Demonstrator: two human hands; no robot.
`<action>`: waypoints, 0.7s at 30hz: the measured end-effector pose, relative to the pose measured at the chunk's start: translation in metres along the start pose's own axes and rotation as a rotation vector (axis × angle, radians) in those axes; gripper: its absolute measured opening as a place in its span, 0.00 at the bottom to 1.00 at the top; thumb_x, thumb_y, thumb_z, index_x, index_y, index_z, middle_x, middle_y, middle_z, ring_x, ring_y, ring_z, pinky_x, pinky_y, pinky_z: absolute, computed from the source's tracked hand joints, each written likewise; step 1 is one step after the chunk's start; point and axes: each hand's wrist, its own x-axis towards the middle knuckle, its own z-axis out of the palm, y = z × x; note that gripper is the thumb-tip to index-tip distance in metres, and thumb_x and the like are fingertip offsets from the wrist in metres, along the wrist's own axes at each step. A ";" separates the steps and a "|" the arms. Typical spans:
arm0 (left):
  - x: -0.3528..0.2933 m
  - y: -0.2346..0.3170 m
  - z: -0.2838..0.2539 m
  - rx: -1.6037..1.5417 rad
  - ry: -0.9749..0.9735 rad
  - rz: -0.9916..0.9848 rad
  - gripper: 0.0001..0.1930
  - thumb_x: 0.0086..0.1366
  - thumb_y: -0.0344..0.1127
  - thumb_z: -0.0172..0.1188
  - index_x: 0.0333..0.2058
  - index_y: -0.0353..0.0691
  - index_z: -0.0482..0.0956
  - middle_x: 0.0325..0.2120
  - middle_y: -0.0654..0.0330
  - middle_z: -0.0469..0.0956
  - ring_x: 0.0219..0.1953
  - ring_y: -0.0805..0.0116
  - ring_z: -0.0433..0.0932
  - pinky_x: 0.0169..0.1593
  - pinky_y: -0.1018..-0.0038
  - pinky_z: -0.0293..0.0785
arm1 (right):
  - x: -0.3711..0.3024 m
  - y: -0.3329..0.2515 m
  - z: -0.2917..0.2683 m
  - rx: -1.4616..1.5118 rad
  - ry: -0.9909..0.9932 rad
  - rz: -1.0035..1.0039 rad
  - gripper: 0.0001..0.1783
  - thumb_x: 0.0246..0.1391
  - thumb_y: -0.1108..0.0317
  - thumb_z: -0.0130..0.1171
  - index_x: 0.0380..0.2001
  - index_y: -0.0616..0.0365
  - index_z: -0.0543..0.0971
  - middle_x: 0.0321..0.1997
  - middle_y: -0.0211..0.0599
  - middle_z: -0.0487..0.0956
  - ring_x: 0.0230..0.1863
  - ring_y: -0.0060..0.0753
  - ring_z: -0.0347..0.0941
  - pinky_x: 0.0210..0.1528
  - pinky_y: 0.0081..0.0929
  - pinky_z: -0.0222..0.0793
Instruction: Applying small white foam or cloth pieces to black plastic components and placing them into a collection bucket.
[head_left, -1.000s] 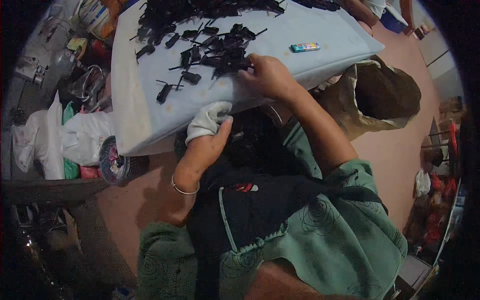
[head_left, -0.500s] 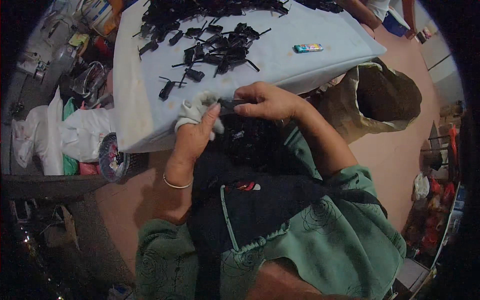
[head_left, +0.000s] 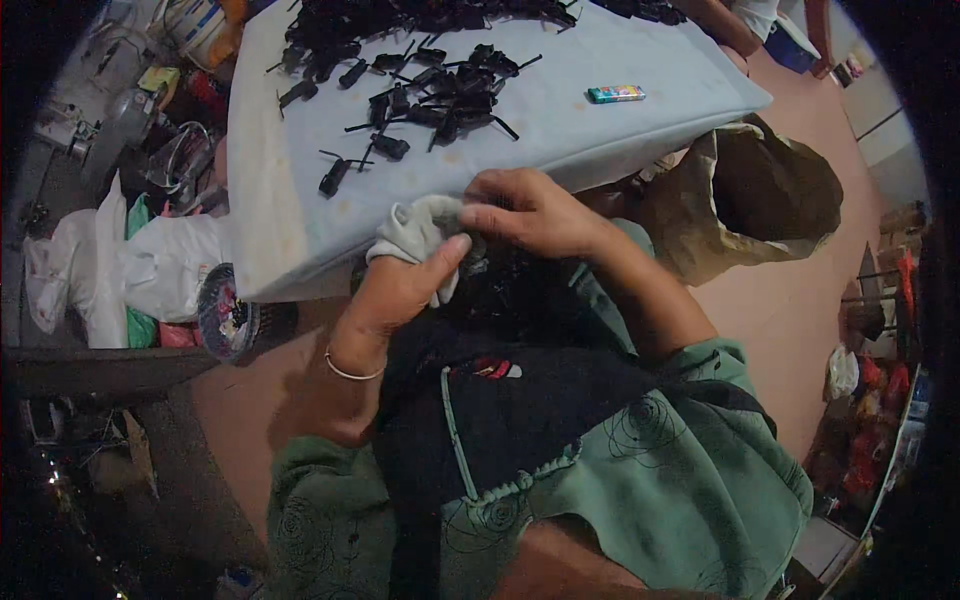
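Note:
My left hand (head_left: 400,290) grips a bunched white cloth (head_left: 415,228) at the near edge of a table covered with a pale blue sheet (head_left: 560,120). My right hand (head_left: 525,210) meets it from the right, fingertips pinched on a small dark part pressed into the cloth; that part is mostly hidden. Several black plastic parts (head_left: 440,95) with thin stems lie scattered on the sheet just beyond my hands, and a denser heap (head_left: 400,18) of them lies at the table's far side.
A small teal rectangular object (head_left: 615,94) lies on the sheet to the right. An open brown sack (head_left: 765,195) stands right of the table. White bags (head_left: 120,265) and clutter fill the floor on the left. Another person's arm (head_left: 725,25) shows at the far right.
My right hand has drawn back from the scattered parts on the sheet to the table's near edge and joined the left hand at the cloth, which rose slightly.

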 end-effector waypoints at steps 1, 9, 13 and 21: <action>0.001 -0.004 0.001 0.027 0.101 0.027 0.14 0.58 0.32 0.52 0.43 0.38 0.67 0.30 0.67 0.70 0.29 0.82 0.67 0.31 0.84 0.66 | -0.003 -0.003 0.004 0.081 0.156 -0.062 0.15 0.47 0.62 0.56 0.32 0.63 0.71 0.25 0.31 0.70 0.27 0.18 0.62 0.30 0.19 0.61; 0.000 0.006 0.012 0.038 0.186 0.025 0.11 0.59 0.29 0.50 0.41 0.34 0.67 0.27 0.63 0.71 0.26 0.79 0.67 0.29 0.83 0.66 | -0.007 -0.008 0.022 -0.228 0.482 -0.223 0.12 0.43 0.67 0.61 0.26 0.61 0.70 0.21 0.37 0.69 0.21 0.23 0.63 0.23 0.21 0.60; 0.005 -0.008 0.011 0.203 0.293 0.300 0.10 0.60 0.28 0.48 0.41 0.34 0.65 0.28 0.61 0.71 0.28 0.75 0.70 0.33 0.80 0.69 | -0.011 -0.013 0.025 -0.186 0.408 -0.457 0.13 0.44 0.64 0.58 0.22 0.61 0.68 0.18 0.42 0.69 0.20 0.42 0.67 0.22 0.31 0.63; -0.003 0.005 0.019 -0.174 0.162 0.039 0.10 0.59 0.27 0.49 0.40 0.34 0.65 0.25 0.61 0.71 0.17 0.79 0.69 0.19 0.83 0.67 | -0.007 -0.003 0.030 -0.204 0.560 -0.210 0.14 0.46 0.62 0.56 0.22 0.61 0.68 0.18 0.47 0.68 0.21 0.48 0.66 0.22 0.33 0.62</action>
